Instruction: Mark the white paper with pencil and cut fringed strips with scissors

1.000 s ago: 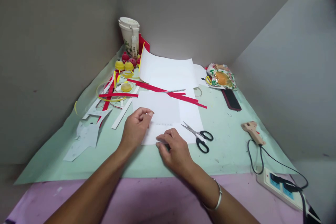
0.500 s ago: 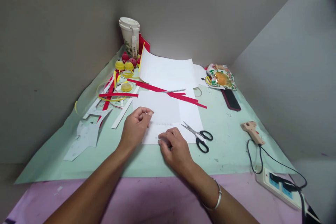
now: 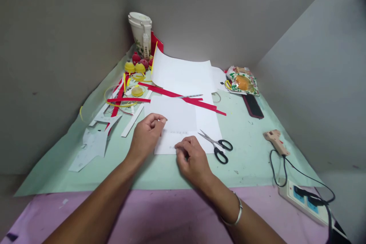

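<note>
My left hand (image 3: 148, 133) is closed in a pinch over the left edge of a white paper sheet (image 3: 174, 112). Whatever sits between its fingertips is too small to make out. Lower and to the right, my right hand (image 3: 193, 160) has its fingers curled together at the front edge of the larger white paper (image 3: 210, 124) beneath. Its grip is hidden from view. Small dark marks show on the paper beside its fingertips. Partly spread scissors (image 3: 215, 146) with black handles lie just right of that hand. A pencil (image 3: 190, 96) rests beyond the sheet, across red strips (image 3: 168, 92).
A curved white sheet (image 3: 183, 72) and a lidded cup (image 3: 140, 32) stand at the back. Cut paper scraps (image 3: 94, 145) and yellow pieces (image 3: 137, 91) lie left. To the right are a phone (image 3: 252, 106), a food packet (image 3: 243, 82), a glue gun (image 3: 276, 141) and a power strip (image 3: 303, 202).
My right hand has drawn slightly right, uncovering more of the dark marks on the paper. My left hand keeps its pinch nearly in place. The whole view has shifted a little.
</note>
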`<state>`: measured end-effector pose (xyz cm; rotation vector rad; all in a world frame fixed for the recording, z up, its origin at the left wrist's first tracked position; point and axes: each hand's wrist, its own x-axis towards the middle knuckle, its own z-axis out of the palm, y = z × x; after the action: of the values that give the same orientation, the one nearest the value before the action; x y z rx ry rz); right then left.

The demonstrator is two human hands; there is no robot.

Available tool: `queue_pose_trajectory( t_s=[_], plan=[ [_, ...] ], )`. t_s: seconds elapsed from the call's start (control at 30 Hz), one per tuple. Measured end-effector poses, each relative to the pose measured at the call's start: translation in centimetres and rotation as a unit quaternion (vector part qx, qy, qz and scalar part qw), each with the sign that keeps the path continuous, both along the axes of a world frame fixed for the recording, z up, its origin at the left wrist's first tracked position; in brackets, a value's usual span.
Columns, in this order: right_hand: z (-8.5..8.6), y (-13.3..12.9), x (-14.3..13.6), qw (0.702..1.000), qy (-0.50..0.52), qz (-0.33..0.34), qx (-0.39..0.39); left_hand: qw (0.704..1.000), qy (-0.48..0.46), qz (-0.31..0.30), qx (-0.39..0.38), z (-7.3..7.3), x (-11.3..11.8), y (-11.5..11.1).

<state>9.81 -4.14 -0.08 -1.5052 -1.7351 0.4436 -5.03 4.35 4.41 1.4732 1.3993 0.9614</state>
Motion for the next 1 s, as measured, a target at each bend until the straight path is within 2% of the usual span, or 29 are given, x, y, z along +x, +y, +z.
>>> queue_pose_trajectory(
  t_s=[0.2, 0.7, 1.0],
  plan=[
    [-0.18, -0.11, -0.12, 1.000, -0.023, 0.014, 0.002, 1.000, -0.007, -0.020, 0.004, -0.30, 0.17, -0.09],
    [0.24, -0.10, 0.03, 1.000, 0.013, 0.010, 0.008, 1.000, -0.001, -0.016, 0.003, -0.29, 0.14, -0.14],
    [-0.28, -0.35, -0.06, 0.999, -0.013, 0.030, 0.017, 1.000, -0.008, -0.016, 0.003, -0.43, 0.16, -0.15]
  ],
)
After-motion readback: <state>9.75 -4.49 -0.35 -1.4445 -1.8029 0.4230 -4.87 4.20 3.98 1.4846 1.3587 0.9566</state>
